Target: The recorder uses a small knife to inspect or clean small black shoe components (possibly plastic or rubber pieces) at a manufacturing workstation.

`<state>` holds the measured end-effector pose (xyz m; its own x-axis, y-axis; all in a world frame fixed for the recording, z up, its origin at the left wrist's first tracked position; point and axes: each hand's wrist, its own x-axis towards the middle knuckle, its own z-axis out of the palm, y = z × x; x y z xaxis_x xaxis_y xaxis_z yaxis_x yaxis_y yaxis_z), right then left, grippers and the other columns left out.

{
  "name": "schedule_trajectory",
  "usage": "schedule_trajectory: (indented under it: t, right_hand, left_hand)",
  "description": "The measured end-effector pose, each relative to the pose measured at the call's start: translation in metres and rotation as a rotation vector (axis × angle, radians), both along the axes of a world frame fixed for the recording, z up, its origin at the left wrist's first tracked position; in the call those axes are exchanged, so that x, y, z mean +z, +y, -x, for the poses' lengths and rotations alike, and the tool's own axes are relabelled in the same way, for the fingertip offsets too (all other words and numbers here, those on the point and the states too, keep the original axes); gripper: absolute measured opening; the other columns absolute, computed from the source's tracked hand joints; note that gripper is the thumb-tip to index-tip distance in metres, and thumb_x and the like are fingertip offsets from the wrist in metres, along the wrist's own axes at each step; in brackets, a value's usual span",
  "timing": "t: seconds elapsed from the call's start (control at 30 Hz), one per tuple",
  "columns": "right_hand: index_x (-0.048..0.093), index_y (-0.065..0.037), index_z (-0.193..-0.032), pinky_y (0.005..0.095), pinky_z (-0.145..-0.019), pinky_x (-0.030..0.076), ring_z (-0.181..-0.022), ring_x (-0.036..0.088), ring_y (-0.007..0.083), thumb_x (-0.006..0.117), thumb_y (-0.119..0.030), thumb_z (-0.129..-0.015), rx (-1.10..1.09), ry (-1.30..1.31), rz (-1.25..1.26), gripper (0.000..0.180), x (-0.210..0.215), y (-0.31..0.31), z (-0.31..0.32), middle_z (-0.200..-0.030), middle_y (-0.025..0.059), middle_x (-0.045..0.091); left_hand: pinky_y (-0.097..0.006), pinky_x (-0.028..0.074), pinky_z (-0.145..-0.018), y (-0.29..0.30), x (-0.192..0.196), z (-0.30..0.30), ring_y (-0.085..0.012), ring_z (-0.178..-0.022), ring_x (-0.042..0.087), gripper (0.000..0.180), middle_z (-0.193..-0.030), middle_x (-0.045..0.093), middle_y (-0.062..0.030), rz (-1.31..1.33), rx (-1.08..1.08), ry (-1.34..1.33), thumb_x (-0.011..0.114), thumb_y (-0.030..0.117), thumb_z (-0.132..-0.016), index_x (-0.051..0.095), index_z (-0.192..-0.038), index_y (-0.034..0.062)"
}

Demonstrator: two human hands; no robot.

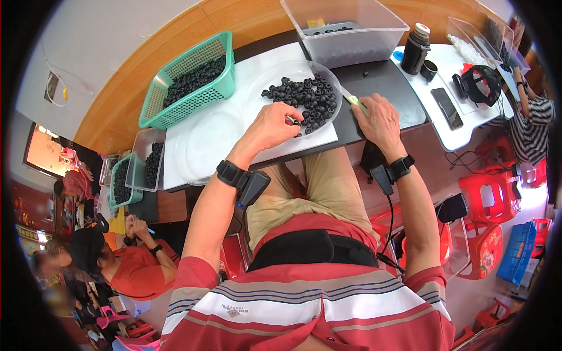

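Note:
My left hand (270, 125) reaches over the near side of a shallow, clear round dish (336, 104). Its thumb and fingers are pinched together on what looks like one small black part, partly hidden by the fingers. Many more small, round black parts with holes (316, 96) lie loose in the dish. Just right of the dish, my right hand (379, 121) is closed around a small knife (355, 102) with a pale green handle. Its blade points up and left toward the dish rim, low over the dark table.
A green basket (228, 79) of black parts stands back left, near a clear tub (140, 169). Behind the dish is a large clear bin (363, 50). A thermos (416, 50), phone (447, 108) and black cap (483, 83) occupy the right-hand table. Other people sit at both sides.

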<state>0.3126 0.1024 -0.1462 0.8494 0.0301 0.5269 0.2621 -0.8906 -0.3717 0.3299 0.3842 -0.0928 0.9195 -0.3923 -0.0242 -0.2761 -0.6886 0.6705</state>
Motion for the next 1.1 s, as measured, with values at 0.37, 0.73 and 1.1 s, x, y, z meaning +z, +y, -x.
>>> schedule_trajectory:
  t: [0.37, 0.73, 1.1]
  right_hand:
    - [0.069, -0.005, -0.085, 0.0437, -0.077, 0.048, -0.085, 0.061, 0.0321, 0.065, -0.027, -0.091, 0.014, -0.030, 0.049, 0.024, 0.000, -0.001, 0.000, -0.086, 0.0118, 0.061]
    - [0.059, -0.005, -0.084, 0.0432, -0.063, 0.052, -0.072, 0.066, 0.0317, 0.063, -0.025, -0.095, 0.052, -0.002, 0.303, 0.023, 0.006, -0.006, 0.006, -0.078, 0.0119, 0.061]
    - [0.062, -0.002, -0.108, 0.0367, -0.064, 0.051, -0.069, 0.067, 0.0257, 0.063, -0.014, -0.096, -0.018, 0.096, -0.609, 0.016, 0.027, -0.015, 0.056, -0.080, 0.0142, 0.068]
  left_hand:
    - [-0.026, 0.054, -0.072, 0.001, -0.001, 0.005, -0.0099, -0.078, 0.066, 0.020, -0.085, 0.071, -0.0046, 0.144, 0.048, 0.022, 0.077, 0.008, -0.084, 0.071, -0.101, -0.0005]
    - [-0.027, 0.058, -0.078, 0.003, 0.001, 0.014, -0.0133, -0.083, 0.069, 0.023, -0.093, 0.071, -0.0069, 0.713, 0.091, 0.274, 0.074, 0.005, -0.089, 0.069, -0.111, -0.0018]
    - [-0.029, 0.063, -0.085, -0.002, 0.001, 0.021, -0.0170, -0.089, 0.071, 0.021, -0.100, 0.071, -0.0090, 1.157, 0.221, 0.452, 0.068, 0.003, -0.094, 0.067, -0.114, -0.0017]
